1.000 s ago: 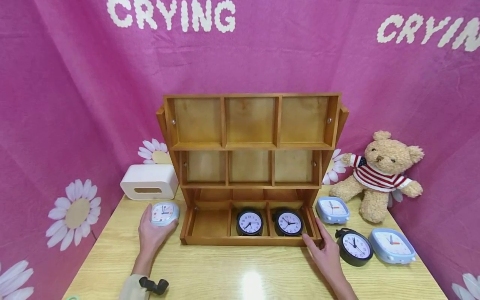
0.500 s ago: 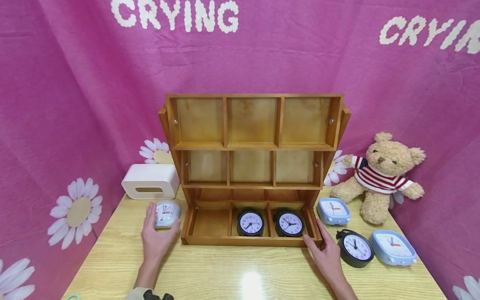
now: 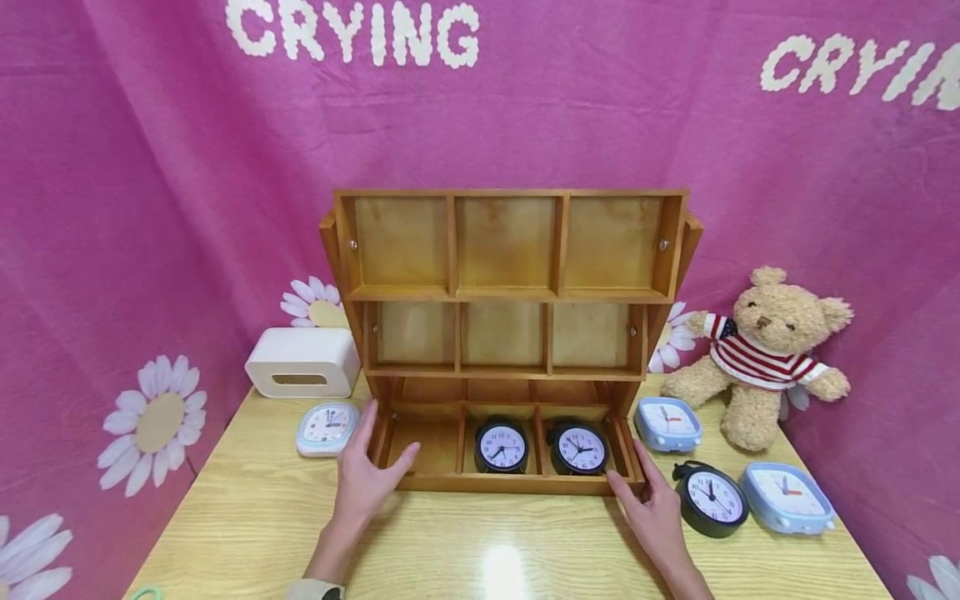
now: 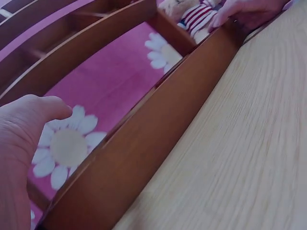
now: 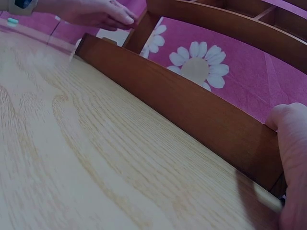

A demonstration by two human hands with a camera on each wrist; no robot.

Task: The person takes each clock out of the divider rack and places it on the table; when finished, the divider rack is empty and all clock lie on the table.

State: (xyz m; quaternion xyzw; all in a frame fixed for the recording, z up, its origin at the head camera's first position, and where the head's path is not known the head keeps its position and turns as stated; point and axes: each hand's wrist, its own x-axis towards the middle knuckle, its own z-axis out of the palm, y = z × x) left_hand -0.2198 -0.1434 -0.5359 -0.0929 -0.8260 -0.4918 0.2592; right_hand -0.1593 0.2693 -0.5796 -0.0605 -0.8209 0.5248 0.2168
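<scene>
A wooden three-tier shelf (image 3: 517, 482) with square compartments stands in the middle of the table. Two black round alarm clocks sit in its bottom tier, one in the middle compartment (image 3: 501, 447) and one in the right compartment (image 3: 578, 447). My right hand (image 3: 654, 510) grips the shelf's right front corner, thumb over the front board in the right wrist view. At the left front corner, my left hand (image 3: 365, 483) has its thumb and fingers spread and holds nothing; whether it touches the wood is unclear. Just left of it lies a light-blue alarm clock (image 3: 327, 427).
On the right lie two light-blue clocks, one behind (image 3: 667, 423) and one in front (image 3: 787, 497), with a black clock (image 3: 711, 497) beside them. A teddy bear (image 3: 765, 350) sits behind. A white tissue box (image 3: 303, 363) stands at the back left.
My left hand has left the light-blue clock on the left and moved right to the shelf's left front corner. That clock stays on the table. My right hand has stayed put.
</scene>
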